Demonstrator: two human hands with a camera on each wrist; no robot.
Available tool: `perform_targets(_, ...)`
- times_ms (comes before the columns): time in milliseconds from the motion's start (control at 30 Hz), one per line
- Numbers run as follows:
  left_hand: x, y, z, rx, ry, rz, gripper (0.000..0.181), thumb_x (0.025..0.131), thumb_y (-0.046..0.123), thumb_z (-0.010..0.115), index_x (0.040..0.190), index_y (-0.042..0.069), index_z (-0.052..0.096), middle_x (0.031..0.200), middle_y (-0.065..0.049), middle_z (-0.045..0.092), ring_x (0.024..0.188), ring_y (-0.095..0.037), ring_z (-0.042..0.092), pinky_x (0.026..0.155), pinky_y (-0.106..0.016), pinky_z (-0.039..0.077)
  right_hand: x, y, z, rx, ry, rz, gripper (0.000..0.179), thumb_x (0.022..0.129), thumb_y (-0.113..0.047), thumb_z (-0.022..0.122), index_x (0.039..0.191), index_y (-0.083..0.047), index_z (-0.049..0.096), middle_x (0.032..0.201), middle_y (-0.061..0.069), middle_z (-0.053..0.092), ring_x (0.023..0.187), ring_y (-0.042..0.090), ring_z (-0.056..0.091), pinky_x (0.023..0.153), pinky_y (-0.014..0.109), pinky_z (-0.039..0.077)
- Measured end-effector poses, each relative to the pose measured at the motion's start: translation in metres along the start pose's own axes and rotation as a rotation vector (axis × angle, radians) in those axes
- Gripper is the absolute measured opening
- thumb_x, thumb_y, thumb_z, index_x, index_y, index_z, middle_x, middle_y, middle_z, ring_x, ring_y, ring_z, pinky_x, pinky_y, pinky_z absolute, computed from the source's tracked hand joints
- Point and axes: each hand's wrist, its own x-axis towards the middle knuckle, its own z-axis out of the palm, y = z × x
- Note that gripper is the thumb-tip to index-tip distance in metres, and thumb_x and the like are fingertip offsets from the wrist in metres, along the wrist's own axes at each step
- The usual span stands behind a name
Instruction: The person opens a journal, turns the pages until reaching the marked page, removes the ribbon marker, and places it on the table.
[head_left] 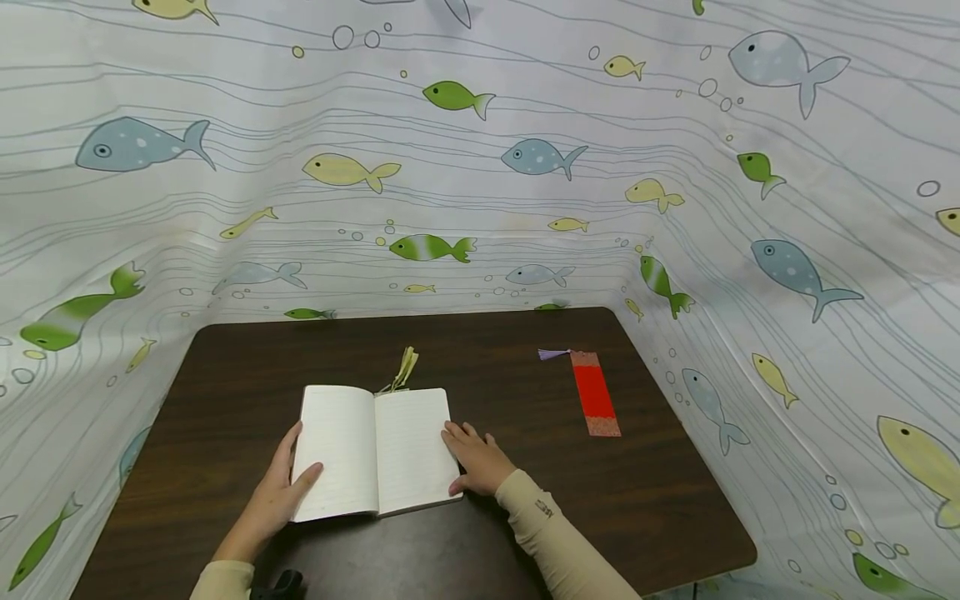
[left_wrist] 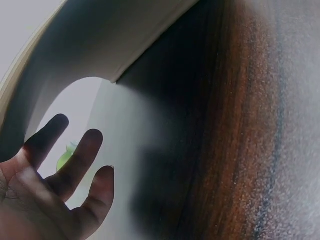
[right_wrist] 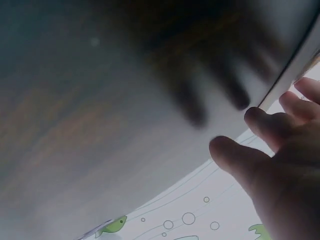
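Note:
An open notebook [head_left: 415, 450] with blank lined pages lies on the dark wooden table, a yellow-green tassel [head_left: 405, 369] sticking out past its top edge. My left hand [head_left: 278, 492] holds the notebook's left side, thumb over the page. In the left wrist view, several fingers [left_wrist: 82, 162] of that hand extend below the raised cover [left_wrist: 75, 45]. At the opposite side, my right hand [head_left: 480, 461] rests against the right edge with fingers relaxed and spread, its thumb at the lower corner. The right wrist view shows its fingers [right_wrist: 237, 155] low over the tabletop.
A red bookmark [head_left: 594, 392] with a purple tassel [head_left: 553, 354] lies on the right part of the table [head_left: 510, 350]. Fish-patterned cloth [head_left: 465, 200] hangs behind the table and along both sides. A small black object [head_left: 281, 585] shows beside the left sleeve.

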Motion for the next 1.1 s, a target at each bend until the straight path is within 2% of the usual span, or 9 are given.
perform_targets(167,-0.001,0.003,0.0,0.043,0.004,0.003,0.087,0.106,0.03,0.057,0.163,0.007,-0.004,0.16,-0.04,0.013,0.137,-0.056,0.035,0.096,-0.052,0.044,0.001,-0.003,0.003,-0.084,0.073,-0.02,0.091,0.08,-0.046,0.079,0.156,-0.012,0.041,0.164,0.004,0.034,0.147,0.034,0.035,0.109,0.064,0.034)
perform_targets(333,-0.002,0.004,0.001,0.054,0.009,0.004,0.085,0.106,0.03,0.056,0.162,0.006,-0.003,0.159,-0.04,0.014,0.136,-0.055,0.037,0.093,-0.039,0.046,0.004,-0.005,0.008,-0.126,0.152,-0.016,0.094,0.079,-0.052,0.079,0.155,-0.011,0.042,0.161,0.01,0.038,0.145,0.035,0.039,0.106,0.065,0.037)
perform_targets(467,-0.002,0.004,0.001,0.051,0.011,0.007,0.085,0.106,0.03,0.056,0.162,0.006,-0.002,0.158,-0.041,0.015,0.135,-0.054,0.039,0.093,-0.041,0.045,0.007,-0.009,0.012,-0.087,0.176,0.014,0.106,0.081,-0.054,0.078,0.16,-0.004,0.026,0.164,0.013,0.031,0.149,0.034,0.032,0.109,0.067,0.031)
perform_targets(600,-0.002,0.004,0.001,0.043,0.009,0.001,0.085,0.106,0.031,0.056,0.163,0.006,-0.003,0.159,-0.04,0.014,0.137,-0.053,0.035,0.096,-0.048,0.042,0.01,-0.012,0.011,-0.006,0.227,0.013,0.109,0.083,-0.051,0.077,0.161,-0.001,0.019,0.166,0.014,0.027,0.152,0.035,0.024,0.11,0.073,0.021)
perform_targets(733,-0.002,0.004,0.002,0.026,0.003,-0.013,0.086,0.106,0.032,0.056,0.163,0.007,-0.004,0.161,-0.039,0.011,0.141,-0.054,0.029,0.101,-0.058,0.035,0.013,-0.016,0.007,0.192,0.266,-0.03,0.104,0.089,-0.042,0.076,0.161,0.0,0.013,0.164,0.017,0.028,0.151,0.034,0.026,0.111,0.075,0.013)
perform_targets(833,-0.002,0.004,0.002,0.024,0.001,-0.016,0.086,0.106,0.032,0.055,0.162,0.006,-0.005,0.161,-0.039,0.01,0.141,-0.055,0.028,0.101,-0.062,0.034,0.013,-0.021,0.001,0.419,0.283,-0.077,0.096,0.095,-0.031,0.073,0.16,0.002,0.01,0.163,0.022,0.029,0.148,0.034,0.033,0.115,0.07,0.012)
perform_targets(967,-0.003,0.004,0.001,0.007,-0.005,-0.014,0.087,0.106,0.031,0.055,0.163,0.007,-0.006,0.161,-0.039,0.007,0.143,-0.057,0.023,0.103,-0.065,0.032,0.012,-0.031,-0.007,0.756,0.265,-0.113,0.086,0.101,-0.022,0.066,0.162,-0.002,0.008,0.166,0.02,0.019,0.148,0.035,0.031,0.119,0.053,0.023)
perform_targets(1033,-0.003,0.004,0.001,-0.003,-0.007,-0.013,0.087,0.106,0.03,0.056,0.163,0.008,-0.006,0.162,-0.038,0.006,0.144,-0.058,0.019,0.104,-0.067,0.029,0.012,-0.036,-0.01,0.925,0.232,-0.143,0.084,0.103,-0.023,0.062,0.163,-0.006,0.005,0.166,0.019,0.019,0.15,0.033,0.029,0.117,0.044,0.031)
perform_targets(1100,-0.003,0.003,0.001,-0.005,-0.008,-0.013,0.088,0.106,0.03,0.056,0.163,0.008,-0.007,0.162,-0.038,0.005,0.144,-0.058,0.018,0.104,-0.067,0.029,0.012,-0.041,-0.011,1.036,0.191,-0.188,0.083,0.105,-0.028,0.058,0.163,-0.009,0.003,0.166,0.019,0.019,0.149,0.031,0.03,0.115,0.038,0.034)
